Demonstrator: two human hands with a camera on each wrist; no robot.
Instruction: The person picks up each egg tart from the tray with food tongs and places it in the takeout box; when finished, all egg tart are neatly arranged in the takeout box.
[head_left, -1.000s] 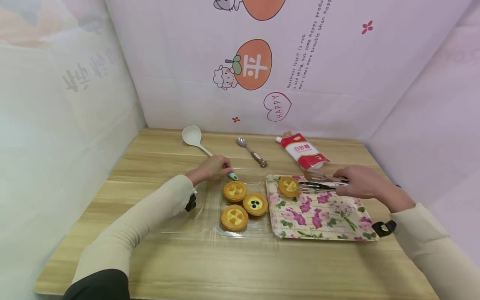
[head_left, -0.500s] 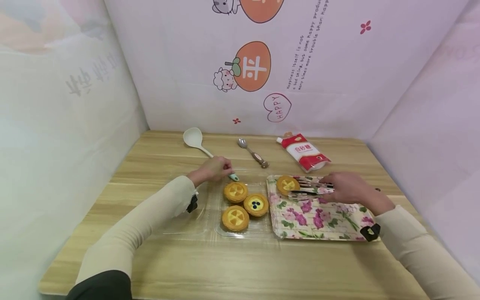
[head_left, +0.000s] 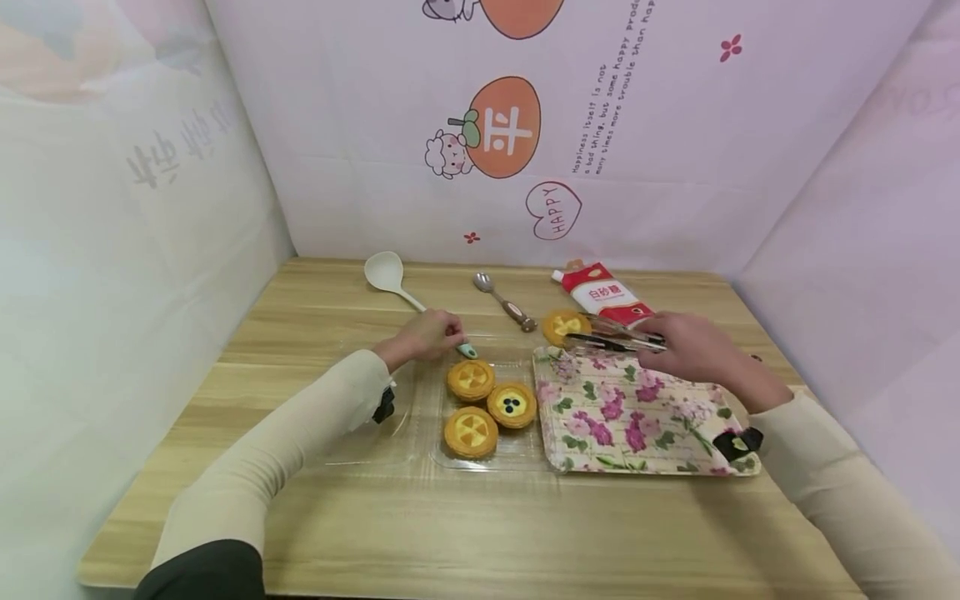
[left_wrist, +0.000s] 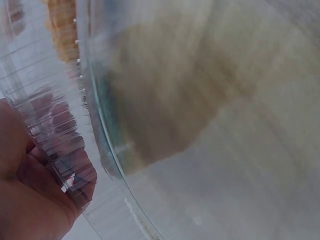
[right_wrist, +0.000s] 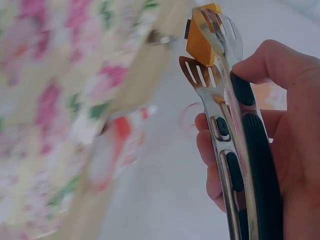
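My right hand (head_left: 686,350) grips metal tongs (right_wrist: 255,175) with dark handle grips. Between the tongs' slotted ends is an egg tart (head_left: 562,325), held up over the back left edge of the flowered tray (head_left: 637,454). In the left wrist view, the curled fingers of my left hand (left_wrist: 42,175) hold the ribbed edge of a clear plastic container (head_left: 491,469). Inside it lie three tarts: two with yellow wedges, one with dark berries (head_left: 512,406). A cream ladle (head_left: 384,272) lies behind, its handle (head_left: 467,350) passing under my left hand.
At the back of the table lie a fork (head_left: 504,302) with a brown handle and a red and white pouch (head_left: 604,293). The container's clear lid (head_left: 367,450) spreads out to the left. Printed cloth walls (head_left: 375,183) enclose the table on three sides.
The tongs closed on the tart that lay on the tray, and my right hand raised it up toward the back. My left hand has stayed in place.
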